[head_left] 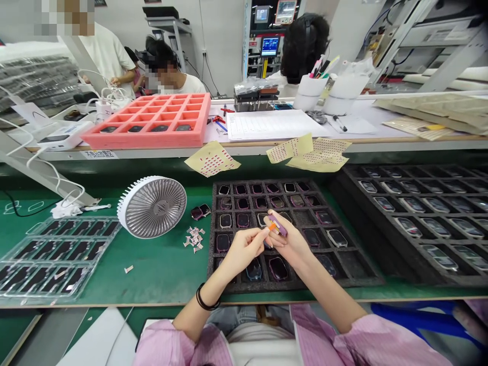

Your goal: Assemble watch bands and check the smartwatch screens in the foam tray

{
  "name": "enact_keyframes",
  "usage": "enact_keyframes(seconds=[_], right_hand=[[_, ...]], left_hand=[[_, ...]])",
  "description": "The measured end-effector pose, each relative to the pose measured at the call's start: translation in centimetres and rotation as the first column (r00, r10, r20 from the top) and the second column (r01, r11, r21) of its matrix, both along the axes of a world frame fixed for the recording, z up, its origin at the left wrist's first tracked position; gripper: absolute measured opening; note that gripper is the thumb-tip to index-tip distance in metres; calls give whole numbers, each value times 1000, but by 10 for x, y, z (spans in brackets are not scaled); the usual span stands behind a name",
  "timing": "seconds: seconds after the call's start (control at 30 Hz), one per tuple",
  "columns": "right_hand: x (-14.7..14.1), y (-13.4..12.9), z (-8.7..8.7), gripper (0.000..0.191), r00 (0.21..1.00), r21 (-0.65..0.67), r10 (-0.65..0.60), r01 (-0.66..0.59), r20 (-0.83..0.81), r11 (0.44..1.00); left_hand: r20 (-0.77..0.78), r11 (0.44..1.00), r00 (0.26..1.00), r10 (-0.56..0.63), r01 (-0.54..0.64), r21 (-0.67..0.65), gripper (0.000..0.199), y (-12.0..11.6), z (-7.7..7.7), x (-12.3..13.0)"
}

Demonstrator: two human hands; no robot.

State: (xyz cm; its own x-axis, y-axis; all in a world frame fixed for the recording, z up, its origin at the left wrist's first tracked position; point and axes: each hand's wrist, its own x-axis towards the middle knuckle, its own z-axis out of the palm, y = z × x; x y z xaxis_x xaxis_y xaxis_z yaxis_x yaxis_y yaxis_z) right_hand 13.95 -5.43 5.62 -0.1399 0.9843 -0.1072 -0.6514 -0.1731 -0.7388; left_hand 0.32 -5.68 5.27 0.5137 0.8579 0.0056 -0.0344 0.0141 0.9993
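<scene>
My right hand [292, 241] grips a purple watch case [279, 225] above the black foam tray [366, 262]. Fingers of my left hand [246, 249] are pinched on a small orange piece [272, 226] that touches the case; its exact kind is too small to tell. Beneath my hands, the tray's compartments hold several dark-faced watch cases, among them a purple-rimmed one [278, 268] and a silver one [337, 238]. Left of the tray lie two more watch cases [200, 211] and a loose pile of small pale pink-and-white pieces [194, 238].
A round white fan [154, 207] stands left of the tray. Clear plastic trays with black parts [61, 254] lie at far left, another foam tray with watches [427, 218] at right. The shelf [251, 147] bears a pink foam tray [148, 141]; yellow sticker sheets [212, 158] hang from its edge.
</scene>
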Motion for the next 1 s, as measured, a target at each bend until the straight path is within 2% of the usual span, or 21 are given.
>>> enact_keyframes(seconds=[0.1,0.17,0.23,0.3,0.33,0.37,0.4,0.43,0.47,0.5,0.6,0.67,0.7,0.77,0.83,0.87,0.9,1.0], right_hand=[[-6,-5,-3,25,990,1,-101,101,103,995],[-11,-10,-5,26,974,24,-117,115,195,993],[-9,-13,-9,26,950,79,-120,101,288,992],[7,-8,-14,25,898,155,-171,117,405,981],[21,-3,-17,24,847,198,-228,148,481,969],[38,4,-22,25,761,242,-292,182,579,953],[57,13,-27,26,618,317,-386,225,685,922],[76,22,-34,26,429,389,-458,244,778,888],[94,32,-41,26,247,417,-465,223,850,881],[110,40,-48,27,102,409,-430,178,897,895],[138,54,-64,28,13,362,-366,112,931,925],[146,53,-68,28,-13,357,-358,89,934,930],[149,51,-68,29,-50,370,-367,97,929,924],[159,44,-67,32,-204,401,-368,148,907,904],[172,38,-67,37,-397,382,-278,211,875,900],[178,36,-68,40,-455,355,-220,236,863,904],[183,35,-69,42,-480,325,-174,252,860,912],[192,35,-71,42,-419,282,-162,242,894,928]], left_hand=[[40,999,998,44,-44,1,47,1,-3,4],[37,997,997,74,-75,28,45,1,-3,7],[-13,995,996,91,-90,53,44,0,-2,5],[-96,993,990,106,-101,54,45,-1,-1,-5],[-140,992,982,124,-118,54,45,-1,-2,-14],[-187,987,970,154,-144,64,44,0,-3,-25],[-235,979,951,200,-184,90,43,0,-5,-39],[-288,962,920,267,-234,143,42,1,-8,-53],[-362,938,869,337,-276,210,40,2,-12,-67],[-428,904,800,419,-324,279,40,3,-17,-81],[-591,849,610,528,-362,386,36,6,-32,-113],[-666,853,534,521,-356,382,35,6,-40,-124],[-696,858,505,510,-353,373,34,5,-43,-127],[-734,858,455,504,-364,364,32,4,-46,-130],[-734,852,451,508,-385,354,33,4,-47,-130],[-720,853,472,509,-391,347,35,4,-46,-129],[-699,854,501,511,-393,342,37,5,-46,-127],[-631,866,595,499,-361,345,39,8,-41,-117]])
